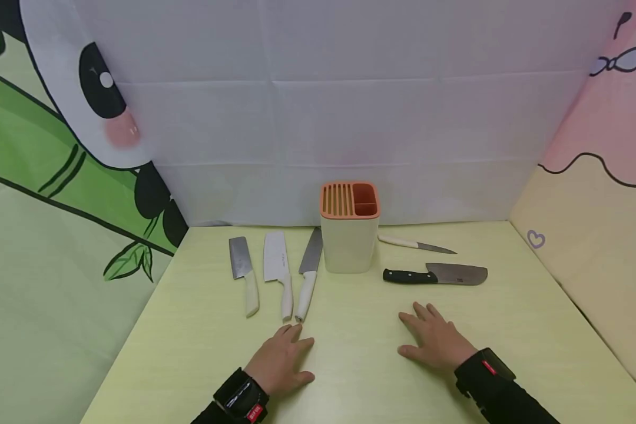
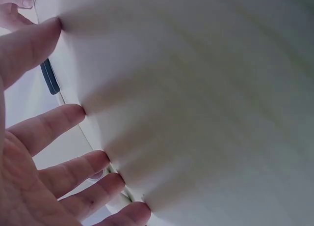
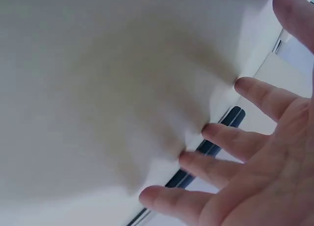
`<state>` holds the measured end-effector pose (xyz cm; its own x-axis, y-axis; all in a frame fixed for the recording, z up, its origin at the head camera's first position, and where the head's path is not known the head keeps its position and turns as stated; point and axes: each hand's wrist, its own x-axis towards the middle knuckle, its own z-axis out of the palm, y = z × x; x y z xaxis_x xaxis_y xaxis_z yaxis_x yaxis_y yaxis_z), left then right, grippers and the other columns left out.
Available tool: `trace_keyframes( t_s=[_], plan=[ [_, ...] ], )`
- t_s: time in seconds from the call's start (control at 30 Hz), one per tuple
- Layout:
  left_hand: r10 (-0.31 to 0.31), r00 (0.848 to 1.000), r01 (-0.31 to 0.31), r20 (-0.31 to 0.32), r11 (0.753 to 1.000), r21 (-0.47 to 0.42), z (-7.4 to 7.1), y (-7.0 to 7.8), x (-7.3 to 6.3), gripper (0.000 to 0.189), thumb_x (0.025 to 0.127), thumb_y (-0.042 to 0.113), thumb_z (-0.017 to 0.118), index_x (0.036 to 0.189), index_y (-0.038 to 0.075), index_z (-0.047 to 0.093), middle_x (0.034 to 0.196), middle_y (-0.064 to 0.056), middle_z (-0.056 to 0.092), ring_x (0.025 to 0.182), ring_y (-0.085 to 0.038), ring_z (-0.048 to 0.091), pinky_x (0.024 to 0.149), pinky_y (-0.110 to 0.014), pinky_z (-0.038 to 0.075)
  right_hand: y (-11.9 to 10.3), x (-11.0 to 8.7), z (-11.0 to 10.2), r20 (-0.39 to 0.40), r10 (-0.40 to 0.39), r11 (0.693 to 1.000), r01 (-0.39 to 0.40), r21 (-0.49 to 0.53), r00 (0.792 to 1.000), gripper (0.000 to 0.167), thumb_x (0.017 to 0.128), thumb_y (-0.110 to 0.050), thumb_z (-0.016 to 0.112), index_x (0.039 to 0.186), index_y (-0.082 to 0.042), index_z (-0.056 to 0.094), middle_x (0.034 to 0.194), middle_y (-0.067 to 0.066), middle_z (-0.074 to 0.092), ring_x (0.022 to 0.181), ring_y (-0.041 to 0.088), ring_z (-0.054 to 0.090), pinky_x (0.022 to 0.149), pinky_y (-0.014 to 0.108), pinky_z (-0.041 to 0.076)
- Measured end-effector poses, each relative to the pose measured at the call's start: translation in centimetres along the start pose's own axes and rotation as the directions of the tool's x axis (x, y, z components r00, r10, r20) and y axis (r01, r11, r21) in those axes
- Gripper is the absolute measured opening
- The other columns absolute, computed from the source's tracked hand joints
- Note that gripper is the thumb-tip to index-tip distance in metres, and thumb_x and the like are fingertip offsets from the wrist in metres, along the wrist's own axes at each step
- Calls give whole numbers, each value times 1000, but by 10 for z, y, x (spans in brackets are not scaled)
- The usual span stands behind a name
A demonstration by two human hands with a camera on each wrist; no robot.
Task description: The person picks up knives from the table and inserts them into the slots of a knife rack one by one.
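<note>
My left hand (image 1: 281,360) rests on the table with spread fingertips, just below the handle ends of two knives. Those are a white-handled cleaver (image 1: 277,259) and a white-handled chef's knife (image 1: 311,259); a smaller cleaver (image 1: 240,259) lies left of them. To the right, my right hand (image 1: 434,338) touches the table with its fingers spread, holding nothing. Beyond it lies a black-handled kitchen knife (image 1: 458,274), blade pointing right. A small white-handled paring knife (image 1: 403,241) lies farther back. Between the two groups stands a cream knife block (image 1: 350,244) with an orange slotted top (image 1: 338,200).
The pale yellow table (image 1: 360,377) meets a whitish cloth backdrop (image 1: 350,118) behind the block. Printed cloth hangs at both sides, with a green bamboo pattern (image 1: 42,135) on the left and a pink figure (image 1: 615,129) on the right.
</note>
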<state>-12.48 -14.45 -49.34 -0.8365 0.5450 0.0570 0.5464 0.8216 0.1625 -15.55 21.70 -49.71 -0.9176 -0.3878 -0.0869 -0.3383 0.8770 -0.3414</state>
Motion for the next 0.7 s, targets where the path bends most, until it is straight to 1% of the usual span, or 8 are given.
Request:
trace_keyframes(
  t_s=[0.1,0.23,0.33,0.43,0.53,0.7],
  plan=[
    [4,1000,-4,1,1000,-3,-1,0,-1,61,75,46,80,123,11,67,133,-21,53,121,-36,50,97,-47,47,-5,5,-7,4,-21,1000,21,-5,1000,70,86,-51,69,141,-11,52,148,24,39,136,50,30,90,78,32],
    [6,1000,-6,3,1000,-10,-3,0,-2,61,75,46,80,123,11,67,132,-21,54,121,-36,50,97,-47,47,-14,16,-16,-19,-82,996,82,-36,996,64,86,-44,72,138,-11,55,145,22,43,135,45,35,93,75,33],
    [9,1000,-9,5,1000,-8,-4,0,-2,61,75,46,80,123,11,67,132,-21,54,121,-36,50,97,-47,47,-23,25,-23,-34,-152,986,150,-71,988,62,85,-41,74,136,-11,57,142,21,47,132,42,41,94,72,36],
    [16,1000,-16,5,1000,-5,-3,-1,-2,61,75,46,80,123,10,67,132,-21,54,121,-35,51,97,-46,47,-33,37,-30,-21,-224,969,220,-111,974,59,85,-40,75,134,-11,59,138,20,51,128,39,46,95,69,39],
    [23,1000,-23,1,1000,-6,-2,-3,-2,61,75,45,80,124,10,67,132,-21,54,121,-35,50,98,-46,47,-44,50,-38,3,-303,940,300,-160,953,56,85,-39,75,132,-11,61,134,18,55,124,36,51,96,63,42],
    [28,1000,-28,-1,1000,-11,0,-5,-2,61,75,45,79,124,11,66,132,-20,54,121,-34,50,97,-46,48,-68,75,-44,33,-437,865,430,-260,899,51,86,-38,75,129,-12,62,128,13,60,116,30,57,94,49,49]
  ],
)
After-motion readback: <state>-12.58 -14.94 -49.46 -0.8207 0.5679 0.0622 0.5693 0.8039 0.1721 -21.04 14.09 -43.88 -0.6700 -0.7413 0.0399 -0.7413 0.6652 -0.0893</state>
